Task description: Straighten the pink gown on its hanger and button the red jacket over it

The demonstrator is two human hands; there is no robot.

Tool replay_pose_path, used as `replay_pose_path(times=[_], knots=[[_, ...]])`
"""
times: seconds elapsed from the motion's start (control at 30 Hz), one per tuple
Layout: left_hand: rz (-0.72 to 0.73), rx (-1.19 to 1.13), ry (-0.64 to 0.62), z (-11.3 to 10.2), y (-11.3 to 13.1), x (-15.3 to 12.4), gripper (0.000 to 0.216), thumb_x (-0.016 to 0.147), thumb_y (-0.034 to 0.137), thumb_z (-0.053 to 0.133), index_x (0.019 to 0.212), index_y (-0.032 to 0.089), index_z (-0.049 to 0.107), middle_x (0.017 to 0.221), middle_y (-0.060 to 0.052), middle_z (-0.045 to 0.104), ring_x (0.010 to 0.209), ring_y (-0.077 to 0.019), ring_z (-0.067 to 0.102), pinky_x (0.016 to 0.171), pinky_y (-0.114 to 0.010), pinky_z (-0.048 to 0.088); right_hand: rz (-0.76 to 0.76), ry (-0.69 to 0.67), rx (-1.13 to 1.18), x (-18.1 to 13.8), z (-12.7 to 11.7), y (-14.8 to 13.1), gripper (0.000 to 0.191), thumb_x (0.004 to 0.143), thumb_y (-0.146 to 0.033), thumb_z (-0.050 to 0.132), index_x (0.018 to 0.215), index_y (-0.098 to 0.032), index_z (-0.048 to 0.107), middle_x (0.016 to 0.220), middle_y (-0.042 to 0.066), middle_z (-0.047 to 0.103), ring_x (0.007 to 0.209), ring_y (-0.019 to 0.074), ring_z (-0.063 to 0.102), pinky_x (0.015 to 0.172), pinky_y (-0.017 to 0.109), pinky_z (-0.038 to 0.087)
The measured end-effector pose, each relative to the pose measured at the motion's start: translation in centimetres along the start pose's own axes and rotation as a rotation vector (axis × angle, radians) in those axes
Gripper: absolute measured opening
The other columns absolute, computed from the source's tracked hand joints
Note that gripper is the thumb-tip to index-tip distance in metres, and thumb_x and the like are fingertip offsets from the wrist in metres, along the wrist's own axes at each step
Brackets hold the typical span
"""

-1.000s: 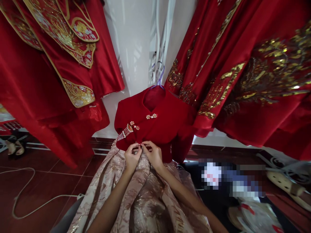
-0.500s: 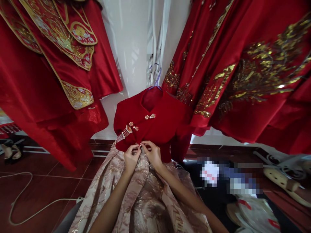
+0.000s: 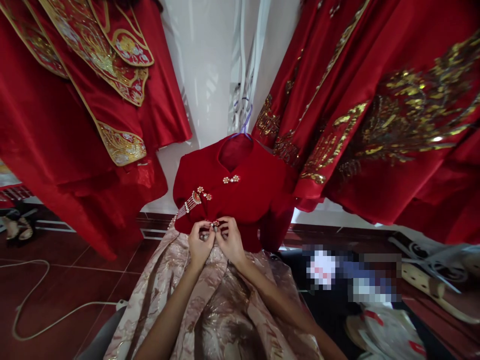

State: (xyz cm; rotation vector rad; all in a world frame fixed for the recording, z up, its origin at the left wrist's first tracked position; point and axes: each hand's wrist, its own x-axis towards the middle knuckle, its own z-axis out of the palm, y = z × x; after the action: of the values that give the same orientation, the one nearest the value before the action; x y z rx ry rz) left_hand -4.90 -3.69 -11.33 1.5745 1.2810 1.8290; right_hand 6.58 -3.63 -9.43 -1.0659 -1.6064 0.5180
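A short red velvet jacket (image 3: 243,197) hangs on a purple hanger (image 3: 245,122) above a pale pink and gold brocade skirt (image 3: 221,305). It carries a pearl clasp (image 3: 231,179) near the collar and a tasselled clasp (image 3: 195,198) lower left. My left hand (image 3: 200,243) and my right hand (image 3: 229,241) meet at the jacket's bottom hem, fingers pinched together on a small pearl clasp (image 3: 215,224) there.
Red robes with gold embroidery hang at the left (image 3: 86,100) and at the right (image 3: 375,110). A white wall (image 3: 213,75) stands behind. A white cord (image 3: 33,310) trails over the dark red tiled floor. Sandals (image 3: 435,290) and bags lie at the lower right.
Both hands stay at the hem; their fingers have curled in tighter round the small clasp. The view has shifted slightly.
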Motion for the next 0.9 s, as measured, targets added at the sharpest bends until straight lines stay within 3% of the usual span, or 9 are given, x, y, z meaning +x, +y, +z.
replay_pose_path(times=[0.2, 0.5, 0.9], knots=[[0.053, 0.02, -0.008, 0.1, 0.6, -0.4, 0.02, 0.08, 0.024, 0.061, 0.098, 0.018, 0.06, 0.091, -0.005, 0.063, 0.081, -0.0142, 0.064, 0.069, -0.027, 0.055, -0.008, -0.023, -0.061, -0.2, -0.7, -1.0, 0.029, 0.078, -0.015, 0.049, 0.106, -0.021, 0.052, 0.103, 0.006, 0.055, 0.078, 0.0136, 0.059, 0.064, 0.027, 0.053], [0.074, 0.017, 0.015, 0.5, 1.3, -1.0, 0.024, 0.079, 0.031, 0.064, 0.099, 0.018, 0.063, 0.096, -0.008, 0.063, 0.086, -0.0164, 0.063, 0.067, -0.028, 0.056, 0.027, 0.045, -0.018, -0.6, -1.0, -0.7, 0.021, 0.083, -0.023, 0.048, 0.104, -0.02, 0.051, 0.1, 0.008, 0.058, 0.081, 0.015, 0.061, 0.062, 0.026, 0.053], [0.094, 0.031, -0.09, 0.1, 1.1, -1.4, 0.026, 0.084, 0.03, 0.057, 0.107, 0.02, 0.063, 0.101, -0.009, 0.064, 0.087, -0.0168, 0.064, 0.072, -0.03, 0.056, 0.019, 0.059, -0.011, -1.5, -0.6, -0.2, 0.02, 0.085, -0.024, 0.047, 0.103, -0.018, 0.051, 0.101, 0.008, 0.06, 0.083, 0.0149, 0.061, 0.066, 0.027, 0.053]])
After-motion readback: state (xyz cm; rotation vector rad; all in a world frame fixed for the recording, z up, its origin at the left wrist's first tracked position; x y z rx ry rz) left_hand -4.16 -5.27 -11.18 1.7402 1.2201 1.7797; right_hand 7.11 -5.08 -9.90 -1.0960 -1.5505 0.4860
